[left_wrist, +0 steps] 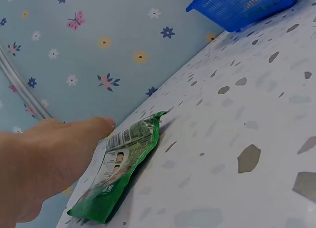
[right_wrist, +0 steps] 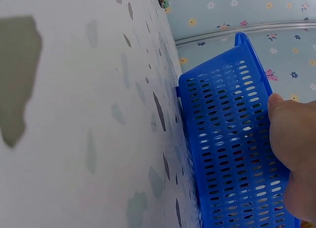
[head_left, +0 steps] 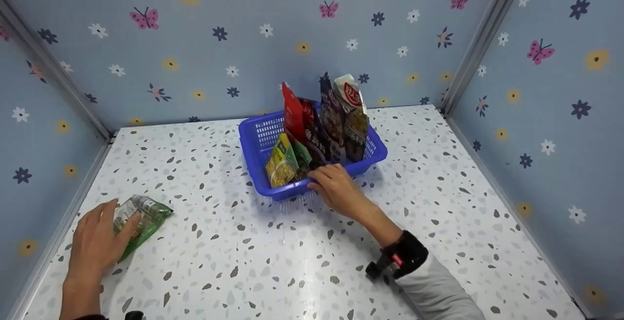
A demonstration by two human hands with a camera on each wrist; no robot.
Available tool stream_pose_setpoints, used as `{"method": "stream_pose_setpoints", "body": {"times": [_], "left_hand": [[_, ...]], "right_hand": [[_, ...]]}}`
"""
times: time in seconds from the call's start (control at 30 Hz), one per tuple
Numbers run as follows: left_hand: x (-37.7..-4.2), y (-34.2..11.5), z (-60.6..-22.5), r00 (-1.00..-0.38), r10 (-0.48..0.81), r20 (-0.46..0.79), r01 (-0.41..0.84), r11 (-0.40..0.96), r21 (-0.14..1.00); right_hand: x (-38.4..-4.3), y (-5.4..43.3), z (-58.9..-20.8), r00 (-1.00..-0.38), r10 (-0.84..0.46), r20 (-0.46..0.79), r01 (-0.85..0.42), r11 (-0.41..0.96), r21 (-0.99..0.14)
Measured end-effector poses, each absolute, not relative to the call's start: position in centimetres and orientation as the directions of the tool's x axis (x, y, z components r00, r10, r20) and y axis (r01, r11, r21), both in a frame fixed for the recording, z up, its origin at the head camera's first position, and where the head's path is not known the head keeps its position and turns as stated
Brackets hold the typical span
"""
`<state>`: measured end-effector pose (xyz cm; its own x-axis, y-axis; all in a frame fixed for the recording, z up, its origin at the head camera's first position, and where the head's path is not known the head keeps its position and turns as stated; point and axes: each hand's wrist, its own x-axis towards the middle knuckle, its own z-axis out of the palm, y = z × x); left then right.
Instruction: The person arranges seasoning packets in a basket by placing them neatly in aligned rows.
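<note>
In the head view my left hand [head_left: 97, 242] lies at a green snack packet [head_left: 146, 215] on the left of the table, its fingers extended and its thumb over the near face. The left wrist view shows the packet [left_wrist: 123, 161] with its printed, barcoded back turned up, right beside the hand [left_wrist: 49, 159]. My right hand [head_left: 339, 190] grips the front rim of a blue plastic basket [head_left: 263, 189], fingers over the edge. Inside stand a yellow packet [head_left: 282, 164], a red packet [head_left: 293, 115], and dark pouches [head_left: 331, 120]. The right wrist view shows the basket's slotted side [right_wrist: 232, 139].
The speckled white tabletop [head_left: 234, 261] is enclosed by blue flowered panels [head_left: 273, 27] at the back and both sides. Metal strips [head_left: 487, 32] run up the corners. The basket stands near the back panel, a little right of centre.
</note>
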<state>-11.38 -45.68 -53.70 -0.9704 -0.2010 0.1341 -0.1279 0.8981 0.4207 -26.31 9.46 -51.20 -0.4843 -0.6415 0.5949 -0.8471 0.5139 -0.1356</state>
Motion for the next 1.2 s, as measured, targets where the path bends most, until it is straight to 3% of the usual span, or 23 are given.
{"method": "stream_pose_setpoints", "body": {"times": [0.23,0.5,0.97,1.2], "left_hand": [[-11.0,-47.2,-53.7,-0.962,-0.268,-0.055,-0.269,0.887,0.374],[-11.0,-47.1,-54.2,-0.949,-0.311,-0.055,-0.31,0.882,0.356],[-11.5,-46.7,-53.4,-0.844,-0.485,-0.229,-0.52,0.637,0.569],[-11.8,-46.0,-53.1,-0.825,-0.542,-0.161,-0.507,0.583,0.635]], "right_hand": [[-26.3,9.5,-51.1,-0.494,-0.646,0.582,-0.846,0.512,-0.15],[-26.4,9.6,-51.2,-0.489,-0.643,0.589,-0.848,0.51,-0.147],[-26.5,9.6,-51.4,-0.472,-0.646,0.6,-0.852,0.509,-0.122],[-26.6,9.5,-51.6,-0.483,-0.645,0.592,-0.848,0.514,-0.132]]}}
